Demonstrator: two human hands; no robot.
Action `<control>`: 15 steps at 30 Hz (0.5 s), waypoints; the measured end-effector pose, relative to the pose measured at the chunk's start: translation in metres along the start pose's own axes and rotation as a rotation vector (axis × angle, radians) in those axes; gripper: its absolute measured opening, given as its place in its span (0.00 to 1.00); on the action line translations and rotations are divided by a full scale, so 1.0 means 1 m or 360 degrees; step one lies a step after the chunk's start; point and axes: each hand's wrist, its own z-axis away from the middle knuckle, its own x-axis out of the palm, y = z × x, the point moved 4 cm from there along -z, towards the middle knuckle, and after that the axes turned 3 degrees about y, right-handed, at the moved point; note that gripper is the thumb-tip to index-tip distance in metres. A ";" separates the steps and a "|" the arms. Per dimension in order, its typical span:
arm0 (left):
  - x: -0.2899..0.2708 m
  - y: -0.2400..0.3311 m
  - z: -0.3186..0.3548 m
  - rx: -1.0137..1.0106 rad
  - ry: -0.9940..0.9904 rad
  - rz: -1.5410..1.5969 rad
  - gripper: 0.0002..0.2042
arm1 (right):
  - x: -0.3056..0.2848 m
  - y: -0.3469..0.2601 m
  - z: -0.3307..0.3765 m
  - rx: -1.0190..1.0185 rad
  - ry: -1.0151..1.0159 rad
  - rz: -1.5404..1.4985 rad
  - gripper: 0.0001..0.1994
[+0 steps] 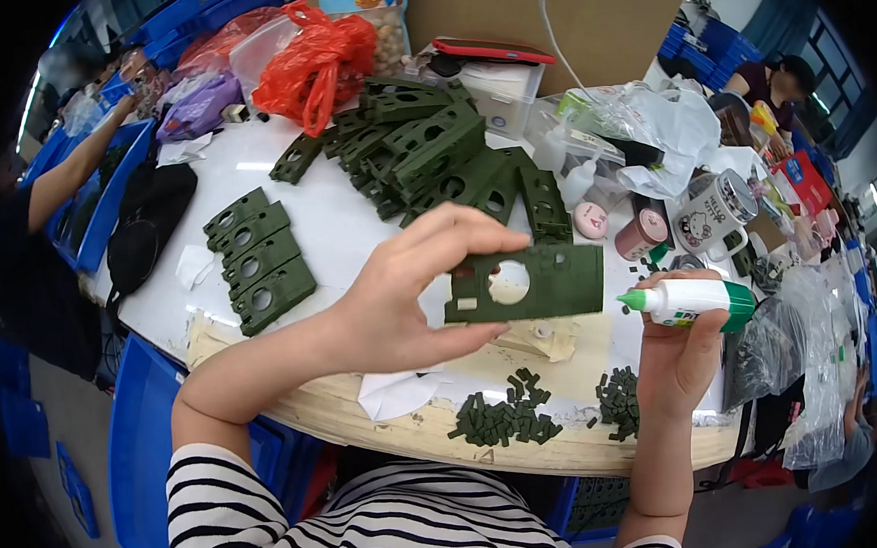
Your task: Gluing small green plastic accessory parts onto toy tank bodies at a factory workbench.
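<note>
Our dark green panel (568, 282) is up in front of us, above the table (333, 250), with its long axis running left to right and its large round hole left of centre. Our left hand (390, 291) is the nearer one, gripping the panel at its left part, fingers along the upper edge and thumb under the lower edge. Our left forearm comes in from the panel's lower left, and the fingers point right.

The relation that counts is at the panel's right end: there our right hand (681, 356) is closed around a white and green squeeze bottle (693, 303), laid nearly level, its light green nozzle (636, 299) pointing left at the panel, just beside the lower right corner and apart from it. Our right forearm rises almost straight from below, thumb across the bottle's near side. We cannot tell whether the nozzle is capped.

Nearer us than the panel lie two heaps of small green pieces, one below it (506, 419) and one below and right (620, 403). Well left of the panel is an overlapping row of similar panels (277, 253); beyond it, a larger pile of panels (437, 155). A mug (702, 228) stands to its right.
</note>
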 end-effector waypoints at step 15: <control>0.012 -0.011 0.026 -0.0079 -0.0104 0.0089 0.29 | 0.027 0.017 0.008 -0.0042 -0.0320 0.0247 0.23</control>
